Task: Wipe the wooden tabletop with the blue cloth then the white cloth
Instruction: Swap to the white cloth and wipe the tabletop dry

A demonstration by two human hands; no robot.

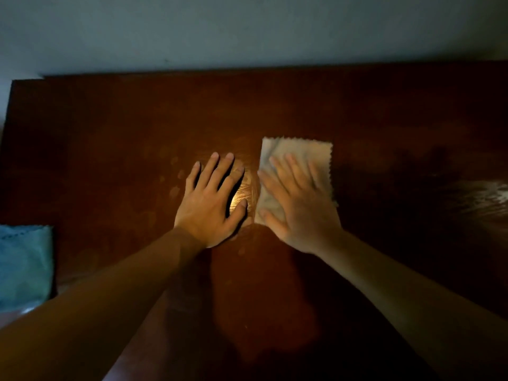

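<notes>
A dark wooden tabletop (275, 105) fills the head view in dim light. The white cloth (299, 149), with zigzag edges, lies near the middle of it. My right hand (297, 204) presses flat on the cloth with its fingers straight and spread. My left hand (211, 199) rests flat on the bare wood just left of the cloth, fingers spread, holding nothing. The blue cloth (24, 265) lies folded at the table's left edge, apart from both hands.
A pale wall (247, 31) runs along the table's far edge. A bright reflection (486, 193) shows on the wood at the right. Faint smudge marks (174, 191) dot the surface left of my left hand.
</notes>
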